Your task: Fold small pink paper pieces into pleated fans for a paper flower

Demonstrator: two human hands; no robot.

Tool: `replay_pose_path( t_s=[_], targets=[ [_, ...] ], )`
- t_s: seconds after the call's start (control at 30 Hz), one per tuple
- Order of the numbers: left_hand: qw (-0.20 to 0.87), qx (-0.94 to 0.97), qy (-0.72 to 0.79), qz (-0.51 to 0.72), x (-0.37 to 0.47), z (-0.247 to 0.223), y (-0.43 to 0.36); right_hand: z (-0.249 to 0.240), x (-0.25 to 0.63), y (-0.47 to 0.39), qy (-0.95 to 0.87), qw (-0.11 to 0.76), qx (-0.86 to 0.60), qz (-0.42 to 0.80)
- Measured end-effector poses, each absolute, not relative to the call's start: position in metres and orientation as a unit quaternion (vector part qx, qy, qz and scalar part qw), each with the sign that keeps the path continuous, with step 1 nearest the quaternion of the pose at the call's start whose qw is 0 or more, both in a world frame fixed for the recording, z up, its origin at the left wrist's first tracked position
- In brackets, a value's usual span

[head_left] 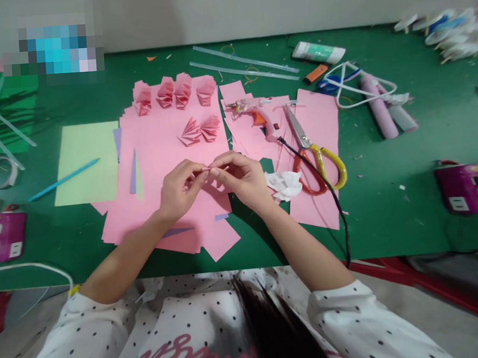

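Centrally, the left hand (pixel 185 189) and right hand (pixel 241 180) meet, both grips pinching one small pink piece (pixel 206 169) between thumb and fingers, largely hidden by them. It is held above a stack of pink paper (pixel 152 152) on the green surface (pixel 259 242). Folded pink pieces (pixel 183 91) sit on the stack, four in a row toward its top and two lower, just above the hands. Right of centre lie a glue gun (pixel 265 120), scissors (pixel 306 137) with red and yellow handles, and crumpled white tissue (pixel 285 186) near the right hand. At left, a blue pencil (pixel 67 178) lies across pale green paper (pixel 89 147).
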State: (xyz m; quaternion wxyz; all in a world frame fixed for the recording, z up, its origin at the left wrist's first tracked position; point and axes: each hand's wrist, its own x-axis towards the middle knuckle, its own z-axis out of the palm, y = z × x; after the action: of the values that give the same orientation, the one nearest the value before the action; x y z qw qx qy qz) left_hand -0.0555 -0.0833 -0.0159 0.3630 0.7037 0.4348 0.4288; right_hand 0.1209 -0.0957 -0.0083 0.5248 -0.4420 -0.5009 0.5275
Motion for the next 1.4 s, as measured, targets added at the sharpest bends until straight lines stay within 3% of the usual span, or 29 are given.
replay_pose_path(
  t_s=[0.17, 0.4, 0.6, 1.03, 1.4],
  targets=[
    [0.361, 0.667, 0.475, 0.446, -0.056, -0.015, -0.083, -0.009, 0.121, -0.097, -0.579, 0.550, -0.455, 0.394],
    [0.598, 0.550, 0.433, 0.390, -0.057, -0.006, -0.081, -0.013, 0.120, -0.099, -0.601, 0.550, -0.461, 0.352],
    [0.672, 0.485, 0.400, 0.391, -0.062, -0.006, -0.077, -0.014, 0.120, -0.098, -0.623, 0.541, -0.463, 0.322],
    [0.632, 0.488, 0.437, 0.414, -0.064, -0.007, -0.075, -0.018, 0.122, -0.096, -0.661, 0.517, -0.451, 0.303],
    [0.631, 0.489, 0.443, 0.407, -0.062, -0.007, -0.077, -0.014, 0.118, -0.097, -0.526, 0.538, -0.461, 0.470]
  ],
)
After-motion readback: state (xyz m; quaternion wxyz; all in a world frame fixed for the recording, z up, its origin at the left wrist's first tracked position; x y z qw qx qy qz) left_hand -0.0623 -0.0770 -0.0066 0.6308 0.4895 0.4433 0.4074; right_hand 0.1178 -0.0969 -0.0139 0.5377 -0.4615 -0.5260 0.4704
